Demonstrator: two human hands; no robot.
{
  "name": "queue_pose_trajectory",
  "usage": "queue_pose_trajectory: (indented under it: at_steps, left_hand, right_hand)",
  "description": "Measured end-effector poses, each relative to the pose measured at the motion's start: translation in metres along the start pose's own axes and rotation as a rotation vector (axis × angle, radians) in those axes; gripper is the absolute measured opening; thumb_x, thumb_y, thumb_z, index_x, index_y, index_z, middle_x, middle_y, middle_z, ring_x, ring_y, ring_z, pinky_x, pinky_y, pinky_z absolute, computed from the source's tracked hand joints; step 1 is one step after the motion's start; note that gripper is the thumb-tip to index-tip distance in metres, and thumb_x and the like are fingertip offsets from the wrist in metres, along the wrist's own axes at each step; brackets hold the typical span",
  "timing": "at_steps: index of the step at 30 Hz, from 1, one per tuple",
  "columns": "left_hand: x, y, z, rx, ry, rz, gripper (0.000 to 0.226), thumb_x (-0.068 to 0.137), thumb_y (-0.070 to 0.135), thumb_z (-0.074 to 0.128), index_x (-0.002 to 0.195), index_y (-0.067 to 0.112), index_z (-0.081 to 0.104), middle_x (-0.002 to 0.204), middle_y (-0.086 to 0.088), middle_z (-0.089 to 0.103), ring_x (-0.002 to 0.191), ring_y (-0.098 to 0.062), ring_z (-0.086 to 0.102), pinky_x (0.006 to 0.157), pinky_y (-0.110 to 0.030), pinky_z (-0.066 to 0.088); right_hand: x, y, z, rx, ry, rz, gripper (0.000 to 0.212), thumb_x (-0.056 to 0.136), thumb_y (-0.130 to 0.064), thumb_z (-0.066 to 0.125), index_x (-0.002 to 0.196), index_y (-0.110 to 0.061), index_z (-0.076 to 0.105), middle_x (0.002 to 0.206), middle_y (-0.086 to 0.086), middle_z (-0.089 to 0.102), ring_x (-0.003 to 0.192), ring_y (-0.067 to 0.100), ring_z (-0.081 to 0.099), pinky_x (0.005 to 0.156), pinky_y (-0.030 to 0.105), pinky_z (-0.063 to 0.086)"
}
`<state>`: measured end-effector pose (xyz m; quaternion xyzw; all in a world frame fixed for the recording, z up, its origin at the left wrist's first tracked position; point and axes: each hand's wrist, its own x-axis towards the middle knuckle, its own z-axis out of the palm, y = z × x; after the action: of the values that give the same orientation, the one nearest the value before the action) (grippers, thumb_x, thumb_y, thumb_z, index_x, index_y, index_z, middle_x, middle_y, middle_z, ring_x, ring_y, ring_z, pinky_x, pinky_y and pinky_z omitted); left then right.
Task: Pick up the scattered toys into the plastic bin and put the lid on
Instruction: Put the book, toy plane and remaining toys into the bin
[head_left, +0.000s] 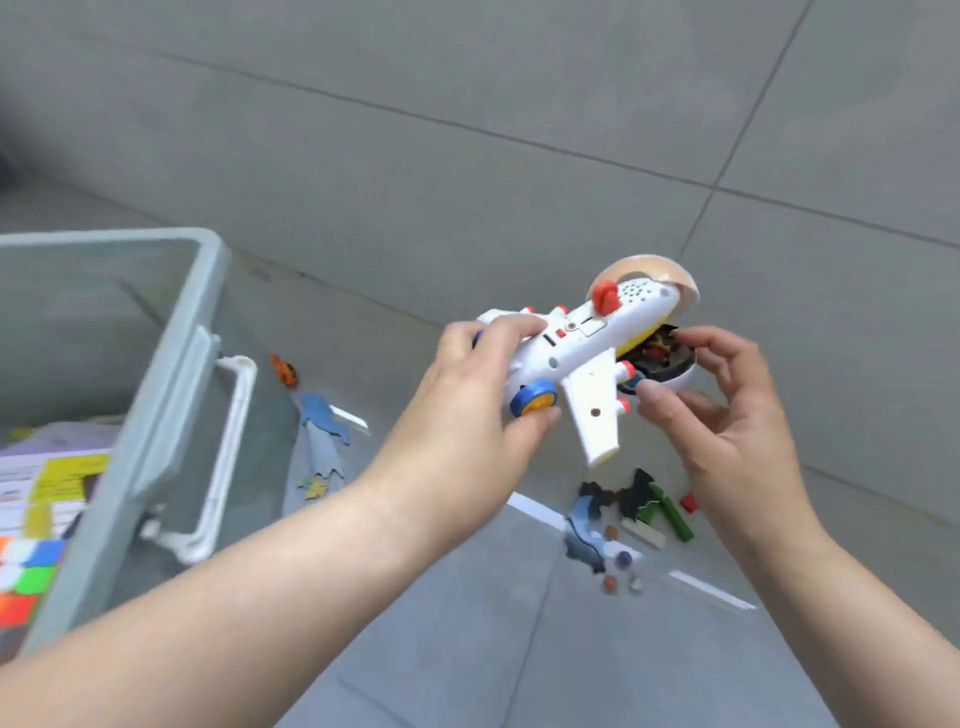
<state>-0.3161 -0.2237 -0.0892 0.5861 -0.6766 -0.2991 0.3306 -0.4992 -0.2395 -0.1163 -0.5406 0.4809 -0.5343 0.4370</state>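
Grey tiled floor (467, 130), toys (644, 512) beside plastic bin (171, 364); left hand (467, 405) gripping plane (576, 353), right hand (727, 415) gripping capsule (660, 358).

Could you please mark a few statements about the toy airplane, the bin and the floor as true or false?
1. The left hand grips the white toy airplane. True.
2. The lid sits on the plastic bin. False: the bin stands open.
3. A Rubik's cube lies inside the bin. True.
4. Every toy is off the floor. False: green blocks and puzzle pieces lie on it.
5. The right hand hangs idle. False: it pinches the airplane's nose.
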Motion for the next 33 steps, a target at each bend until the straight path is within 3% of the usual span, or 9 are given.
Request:
queue_pose_trajectory:
  at_steps: [3, 7, 9, 16, 20, 23, 28, 31, 33]
  left_hand:
    - [-0.029, 0.007, -0.103, 0.078, 0.099, 0.061, 0.047, 0.083, 0.027, 0.063, 0.122, 0.045, 0.043, 0.118, 0.016, 0.042, 0.101, 0.009, 0.05, 0.079, 0.003, 0.035]
    - [-0.107, -0.031, -0.22, 0.164, 0.195, -0.086, 0.049, 0.07, 0.035, 0.063, 0.11, 0.056, 0.046, 0.117, 0.012, 0.053, 0.097, -0.001, 0.06, 0.09, -0.024, 0.046]
    - [-0.147, -0.069, -0.257, 0.194, 0.212, -0.256, 0.046, 0.07, 0.034, 0.066, 0.106, 0.057, 0.048, 0.116, 0.008, 0.056, 0.095, -0.009, 0.062, 0.086, -0.029, 0.048]
    - [-0.201, -0.165, -0.286, 0.456, 0.09, -0.695, 0.049, 0.075, 0.028, 0.074, 0.117, 0.038, 0.051, 0.129, 0.0, 0.05, 0.115, -0.015, 0.05, 0.094, -0.028, 0.038]
    - [-0.176, -0.173, -0.289, 0.567, 0.075, -0.668, 0.076, 0.077, 0.03, 0.072, 0.141, 0.029, 0.032, 0.142, -0.003, 0.037, 0.127, -0.023, 0.042, 0.105, -0.033, 0.032]
    - [-0.153, -0.163, -0.28, 0.809, 0.037, -0.64, 0.071, 0.086, 0.033, 0.062, 0.145, 0.03, 0.022, 0.153, -0.001, 0.023, 0.138, -0.026, 0.029, 0.115, -0.047, 0.006]
    - [-0.119, -0.087, -0.221, 0.525, 0.32, 0.026, 0.043, 0.088, 0.015, 0.053, 0.13, 0.022, 0.046, 0.124, 0.006, 0.05, 0.118, -0.014, 0.045, 0.1, -0.029, 0.035]
    - [-0.103, -0.043, -0.151, 0.339, 0.098, 0.244, 0.042, 0.083, 0.026, 0.046, 0.124, 0.031, 0.042, 0.103, 0.019, 0.046, 0.09, 0.007, 0.046, 0.082, -0.005, 0.035]
    - [-0.09, -0.035, -0.092, 0.355, -0.18, 0.164, 0.045, 0.087, 0.036, 0.045, 0.128, 0.043, 0.027, 0.108, 0.023, 0.04, 0.088, 0.006, 0.043, 0.076, -0.01, 0.037]
  right_hand:
    - [-0.003, -0.061, 0.065, 0.039, -0.149, -0.112, 0.033, 0.068, -0.031, 0.066, 0.097, -0.038, 0.052, 0.112, -0.012, 0.059, 0.077, 0.008, 0.07, 0.076, 0.019, 0.055]
    - [-0.012, -0.107, 0.171, -0.124, -0.477, -0.163, 0.029, 0.071, -0.038, 0.07, 0.094, -0.041, 0.053, 0.096, -0.024, 0.058, 0.064, 0.004, 0.068, 0.062, 0.008, 0.046]
    - [-0.019, -0.107, 0.227, -0.328, -0.634, -0.212, 0.029, 0.072, -0.041, 0.07, 0.094, -0.038, 0.051, 0.091, -0.017, 0.061, 0.059, 0.012, 0.062, 0.058, 0.018, 0.044]
    - [-0.049, -0.052, 0.332, -1.136, -0.894, -0.574, 0.036, 0.085, -0.042, 0.055, 0.115, -0.024, 0.047, 0.106, 0.001, 0.063, 0.101, 0.028, 0.054, 0.081, 0.033, 0.034]
    - [-0.05, -0.054, 0.305, -0.847, -0.817, -0.557, 0.031, 0.086, -0.027, 0.057, 0.117, -0.024, 0.053, 0.116, 0.0, 0.057, 0.107, 0.023, 0.049, 0.092, 0.033, 0.039]
    - [-0.034, -0.049, 0.244, -0.712, -0.692, -0.454, 0.03, 0.084, -0.019, 0.06, 0.114, -0.025, 0.055, 0.113, -0.007, 0.051, 0.104, 0.012, 0.046, 0.091, 0.024, 0.035]
    - [-0.005, 0.012, 0.093, -0.816, -0.355, -0.058, 0.028, 0.083, -0.012, 0.063, 0.108, -0.023, 0.055, 0.11, 0.002, 0.055, 0.095, 0.015, 0.051, 0.091, 0.033, 0.043]
    - [-0.03, 0.069, 0.001, -0.921, -0.156, 0.238, 0.033, 0.08, -0.017, 0.068, 0.111, -0.015, 0.056, 0.112, 0.013, 0.059, 0.089, 0.019, 0.053, 0.079, 0.032, 0.042]
    - [-0.065, 0.107, -0.043, -0.998, -0.149, 0.404, 0.044, 0.077, -0.026, 0.072, 0.116, -0.018, 0.053, 0.116, 0.011, 0.056, 0.09, 0.019, 0.052, 0.076, 0.031, 0.04]
